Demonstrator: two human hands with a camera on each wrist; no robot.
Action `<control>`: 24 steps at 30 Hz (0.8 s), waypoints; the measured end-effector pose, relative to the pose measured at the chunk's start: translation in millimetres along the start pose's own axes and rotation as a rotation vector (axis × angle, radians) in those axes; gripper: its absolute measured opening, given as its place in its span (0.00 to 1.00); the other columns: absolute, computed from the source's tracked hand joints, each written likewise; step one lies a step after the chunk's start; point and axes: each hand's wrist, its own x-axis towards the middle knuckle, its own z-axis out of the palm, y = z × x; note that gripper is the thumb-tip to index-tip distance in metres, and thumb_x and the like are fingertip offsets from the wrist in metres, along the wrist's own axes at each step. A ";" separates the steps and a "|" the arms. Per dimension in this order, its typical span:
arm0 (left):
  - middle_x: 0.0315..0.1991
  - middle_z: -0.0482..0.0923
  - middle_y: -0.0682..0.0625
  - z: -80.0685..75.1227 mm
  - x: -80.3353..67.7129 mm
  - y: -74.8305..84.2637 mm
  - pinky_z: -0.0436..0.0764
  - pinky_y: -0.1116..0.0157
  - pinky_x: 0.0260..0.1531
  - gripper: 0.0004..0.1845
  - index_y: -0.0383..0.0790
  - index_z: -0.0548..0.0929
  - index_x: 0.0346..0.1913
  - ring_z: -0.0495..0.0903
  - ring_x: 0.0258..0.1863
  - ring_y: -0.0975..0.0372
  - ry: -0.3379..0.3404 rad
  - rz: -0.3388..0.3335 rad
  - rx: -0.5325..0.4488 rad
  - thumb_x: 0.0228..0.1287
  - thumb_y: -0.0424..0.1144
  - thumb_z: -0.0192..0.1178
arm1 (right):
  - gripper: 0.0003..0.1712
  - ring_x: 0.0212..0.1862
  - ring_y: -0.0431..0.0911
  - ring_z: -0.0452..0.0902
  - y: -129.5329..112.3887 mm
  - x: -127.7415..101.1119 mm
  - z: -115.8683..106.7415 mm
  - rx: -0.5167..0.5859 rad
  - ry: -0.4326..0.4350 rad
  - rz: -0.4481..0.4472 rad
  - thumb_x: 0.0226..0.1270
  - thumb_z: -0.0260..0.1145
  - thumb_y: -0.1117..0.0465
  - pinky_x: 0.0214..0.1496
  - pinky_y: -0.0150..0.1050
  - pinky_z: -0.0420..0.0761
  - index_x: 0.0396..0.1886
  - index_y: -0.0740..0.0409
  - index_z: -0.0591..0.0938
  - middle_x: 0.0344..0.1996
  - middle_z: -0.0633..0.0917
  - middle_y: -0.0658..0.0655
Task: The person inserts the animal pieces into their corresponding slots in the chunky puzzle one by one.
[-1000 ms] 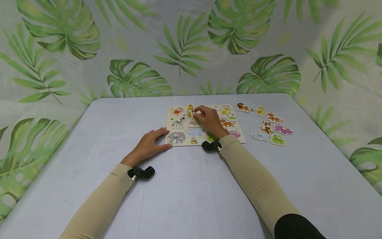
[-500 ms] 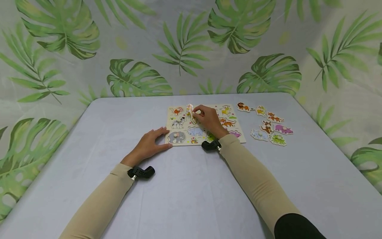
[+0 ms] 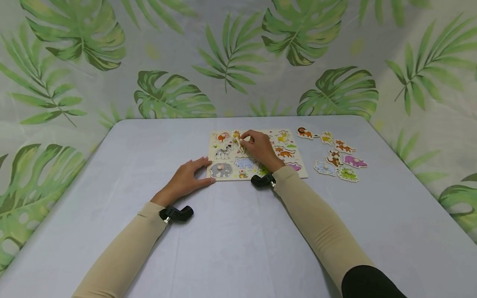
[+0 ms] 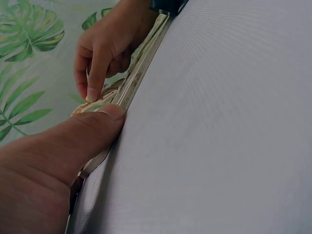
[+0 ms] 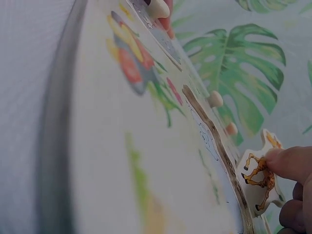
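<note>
My right hand (image 3: 261, 148) pinches a flat wooden giraffe puzzle piece (image 3: 236, 135) over the back left part of an animal puzzle board (image 3: 238, 169). In the right wrist view the giraffe (image 5: 265, 180) stands tilted, a fingertip against its printed face, close over the board. My left hand (image 3: 184, 180) rests at the board's front left corner, its thumb along the front edge and its fingers by the left side. The left wrist view has the left thumb (image 4: 92, 131) touching the edge. An elephant piece (image 3: 220, 170) with a round knob sits near that corner; the right hand covers part of the board's middle.
Right of the board lie several loose animal pieces: a lion (image 3: 304, 133), a tiger (image 3: 343, 146), a purple hippo (image 3: 354, 161), a light blue rhino (image 3: 324, 167) and a green piece (image 3: 348, 174) among them. A leaf-print cloth (image 3: 227, 62) hangs behind the white table (image 3: 223, 240).
The giraffe piece changes its tilt slightly in my right fingers, over the same part of the board. My left hand stays at the corner, and the loose pieces lie as before.
</note>
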 end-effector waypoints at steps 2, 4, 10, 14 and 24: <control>0.70 0.65 0.46 0.1 0.5 -0.4 0.50 0.53 0.73 0.36 0.43 0.73 0.66 0.60 0.71 0.54 0.001 0.003 0.006 0.58 0.56 0.67 | 0.08 0.18 0.46 0.60 0.4 0.1 0.2 0.010 0.002 0.011 0.67 0.66 0.58 0.23 0.38 0.62 0.43 0.54 0.84 0.15 0.71 0.53; 0.70 0.64 0.46 0.4 0.9 -1.3 0.50 0.54 0.73 0.36 0.43 0.73 0.67 0.60 0.71 0.55 -0.001 0.001 0.009 0.58 0.56 0.66 | 0.08 0.18 0.46 0.60 1.1 0.4 0.6 0.021 0.004 0.025 0.67 0.66 0.58 0.23 0.38 0.62 0.43 0.53 0.84 0.15 0.70 0.53; 0.71 0.64 0.46 0.6 1.2 -1.5 0.50 0.52 0.73 0.36 0.44 0.72 0.67 0.59 0.71 0.54 -0.003 -0.009 0.006 0.58 0.57 0.66 | 0.08 0.18 0.45 0.59 2.7 1.3 1.4 0.041 0.013 0.050 0.66 0.67 0.57 0.23 0.37 0.62 0.43 0.53 0.85 0.14 0.69 0.53; 0.71 0.63 0.46 0.4 0.8 -1.1 0.50 0.52 0.73 0.36 0.45 0.72 0.67 0.59 0.71 0.54 -0.006 -0.016 0.003 0.58 0.57 0.66 | 0.08 0.18 0.46 0.60 1.9 1.3 0.8 0.048 0.017 0.061 0.66 0.67 0.58 0.24 0.37 0.62 0.42 0.54 0.85 0.14 0.69 0.53; 0.71 0.63 0.46 0.6 0.9 -1.2 0.51 0.52 0.73 0.35 0.45 0.73 0.66 0.59 0.71 0.54 -0.008 -0.020 0.009 0.58 0.56 0.67 | 0.08 0.19 0.46 0.60 2.4 1.9 1.9 0.044 0.026 0.078 0.66 0.67 0.56 0.24 0.37 0.62 0.41 0.53 0.85 0.15 0.70 0.53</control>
